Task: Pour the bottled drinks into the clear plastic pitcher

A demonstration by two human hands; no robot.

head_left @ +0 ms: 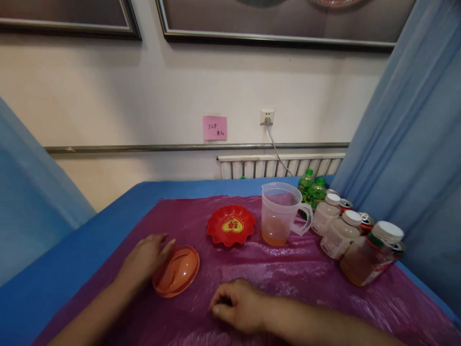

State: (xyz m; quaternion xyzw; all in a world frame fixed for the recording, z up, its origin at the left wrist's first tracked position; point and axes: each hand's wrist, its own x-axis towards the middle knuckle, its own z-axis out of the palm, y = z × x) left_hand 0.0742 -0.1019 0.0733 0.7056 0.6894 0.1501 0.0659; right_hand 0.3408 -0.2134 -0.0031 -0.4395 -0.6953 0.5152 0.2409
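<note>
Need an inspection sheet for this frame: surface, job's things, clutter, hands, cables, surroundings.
Surface: purple plastic sheet over a blue table cover, wrinkled.
Job's things: orange bowl, tilted on its edge against the left hand.
Clutter: red dish; clear measuring jug with a little orange liquid; three white-capped bottles; two green bottles; cans behind the bottles.
Hands: left hand touching the orange bowl; right hand curled, resting on the sheet, holding nothing visible.
Cables: grey cable from the wall socket.
Surroundings: blue curtains, radiator, pink note.
</note>
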